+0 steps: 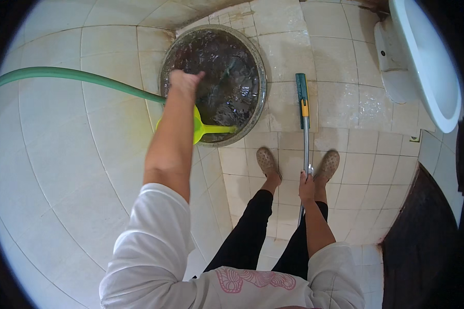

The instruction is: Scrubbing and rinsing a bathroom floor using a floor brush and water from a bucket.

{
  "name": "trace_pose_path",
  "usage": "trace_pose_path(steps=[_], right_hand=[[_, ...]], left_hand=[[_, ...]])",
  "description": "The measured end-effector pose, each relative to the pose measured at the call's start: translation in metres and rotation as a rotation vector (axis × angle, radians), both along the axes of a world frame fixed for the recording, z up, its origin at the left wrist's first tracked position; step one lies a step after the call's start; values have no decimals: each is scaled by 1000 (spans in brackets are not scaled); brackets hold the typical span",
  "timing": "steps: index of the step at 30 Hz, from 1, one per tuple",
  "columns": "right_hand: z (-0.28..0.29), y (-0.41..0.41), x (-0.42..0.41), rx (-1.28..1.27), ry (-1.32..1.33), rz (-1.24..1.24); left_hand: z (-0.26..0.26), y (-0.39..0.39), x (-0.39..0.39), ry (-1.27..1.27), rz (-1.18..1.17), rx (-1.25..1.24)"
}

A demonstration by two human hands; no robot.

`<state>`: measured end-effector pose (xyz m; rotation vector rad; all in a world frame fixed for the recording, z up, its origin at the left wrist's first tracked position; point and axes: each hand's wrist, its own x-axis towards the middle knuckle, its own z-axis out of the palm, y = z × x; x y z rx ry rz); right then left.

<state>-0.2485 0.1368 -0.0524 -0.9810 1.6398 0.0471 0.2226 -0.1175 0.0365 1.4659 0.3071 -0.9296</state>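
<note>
My left hand (185,81) reaches over a round water tub (262,77) filled with dark, rippling water. Blur hides its fingers, so whether it grips anything is unclear. A green hose (89,77) comes in from the left and passes behind my left wrist at the tub's rim. Beneath my forearm, a yellow-green plastic dipper (197,125) lies at the near rim, its handle pointing right over the water. My right hand (307,187) is closed around the metal pole (306,146) of a long-handled floor cleaning tool. Its narrow green head (302,92) with a yellow joint is at the raised tiled step.
Wet tiles cover the raised step (286,50), whose edge runs just ahead of my shoes (267,160). A white washbasin (433,65) juts out at the upper right. There is a small floor drain (415,137) below it. A dark door (413,239) stands at lower right.
</note>
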Motion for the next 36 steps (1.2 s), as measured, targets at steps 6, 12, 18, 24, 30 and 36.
trace_pose_path(steps=[6, 12, 18, 24, 30, 36], right_hand=[[-14, 11, -5, 34, 40, -35], [-25, 16, -1, 45, -4, -42], [-31, 21, -7, -14, 34, -29], [-23, 16, -9, 38, 46, -43], [-16, 12, 3, 82, 29, -56], [-42, 29, -16, -38, 33, -24]], left_hand=[[-47, 23, -84, 546, 286, 165], [50, -32, 61, -500, 142, -61], [99, -47, 15, -453, 334, -25], [-9, 18, -97, 228, 237, 133], [-45, 34, -52, 518, 703, -147], [111, -51, 13, -269, 358, -561]])
